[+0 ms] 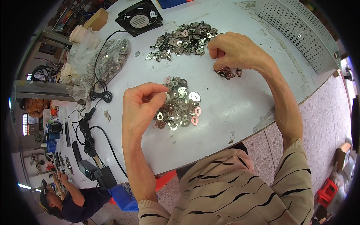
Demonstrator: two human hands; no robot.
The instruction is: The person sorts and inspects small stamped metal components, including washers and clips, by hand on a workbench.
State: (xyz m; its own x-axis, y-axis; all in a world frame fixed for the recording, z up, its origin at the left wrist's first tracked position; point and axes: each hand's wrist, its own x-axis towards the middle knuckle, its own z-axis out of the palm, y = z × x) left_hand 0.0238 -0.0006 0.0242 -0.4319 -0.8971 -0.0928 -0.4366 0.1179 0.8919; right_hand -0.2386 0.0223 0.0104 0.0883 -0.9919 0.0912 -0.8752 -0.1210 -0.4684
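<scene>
My left hand (141,107) is at the left edge of a loose pile of small, flat, shiny metal discs (182,103) with punched slots. Its thumb and forefinger are pinched together; whatever sits between them is too small to make out. Farther right, my right hand (240,52) curls over a little heap of darker, coppery-brown metal pieces (226,73). Its fingertips are drawn together and partly hidden, so what they hold does not show. Just beyond, to the left of that hand, lies a larger heap of similar metal pieces (183,39).
A black fan (139,18) with a trailing cable stands at the back. Clear bags of metal pieces (108,56) lie at the left, near black cords and power adapters (90,168). A perforated grey basket (300,33) occupies the far right. Another person (71,202) works at lower left.
</scene>
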